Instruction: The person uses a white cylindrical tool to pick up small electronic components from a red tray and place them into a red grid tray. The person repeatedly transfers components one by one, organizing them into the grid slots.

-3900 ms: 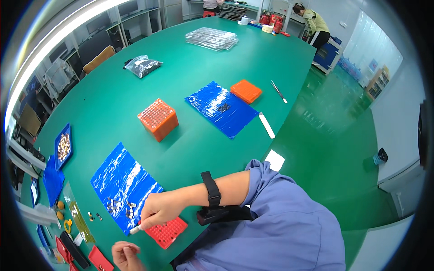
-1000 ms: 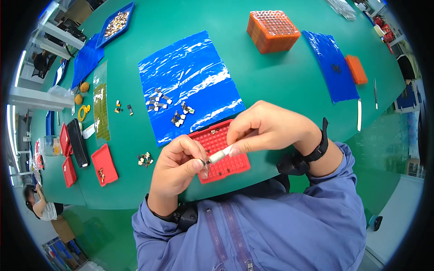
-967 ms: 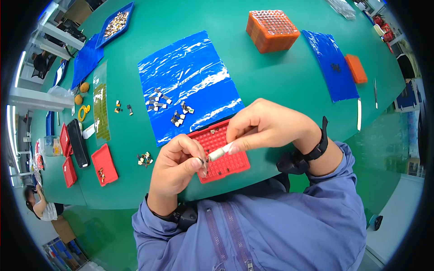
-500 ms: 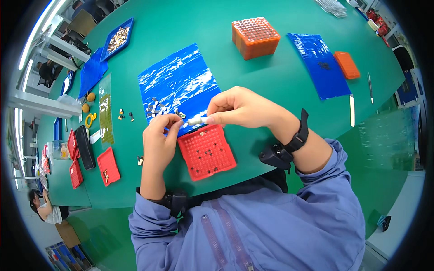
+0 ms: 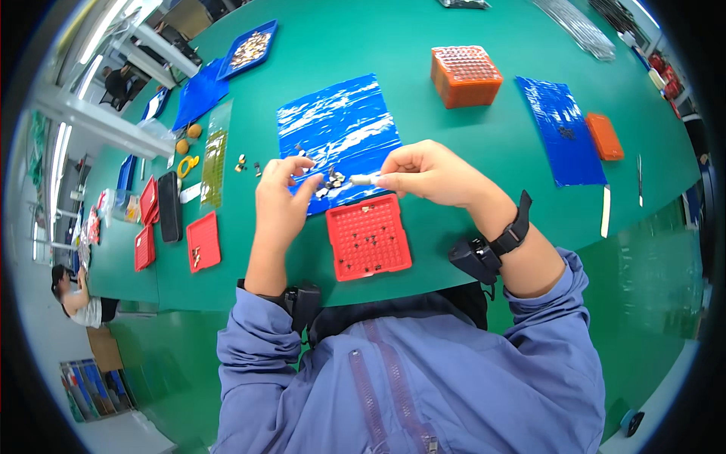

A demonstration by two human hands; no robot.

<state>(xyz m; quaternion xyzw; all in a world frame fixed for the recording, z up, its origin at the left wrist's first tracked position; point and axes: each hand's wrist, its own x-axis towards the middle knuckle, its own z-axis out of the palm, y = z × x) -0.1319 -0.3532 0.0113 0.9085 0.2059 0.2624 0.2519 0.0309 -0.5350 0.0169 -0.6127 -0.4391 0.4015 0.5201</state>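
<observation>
Between the thumb and fingertips of my right hand is a short, whitish-grey stick-like piece, its free end pointing left. Too little of it shows to name its kind. My left hand has thumb and fingers apart, with nothing visible in it. It hovers at the left edge of a shiny blue sheet, beside a loose pile of small black and whitish parts. Just in front of the sheet lies a red gridded tray with several tiny dark pieces scattered in it.
An orange box with a clear gridded top stands at the back. Right of it lie another blue sheet, an orange case and tweezers. On the left are a smaller red tray, a black case and yellow scissors.
My left hand has drawn away from the whitish-grey piece, its thumb and fingers now spread apart. My right hand still pinches the piece. The whole view has shifted.
</observation>
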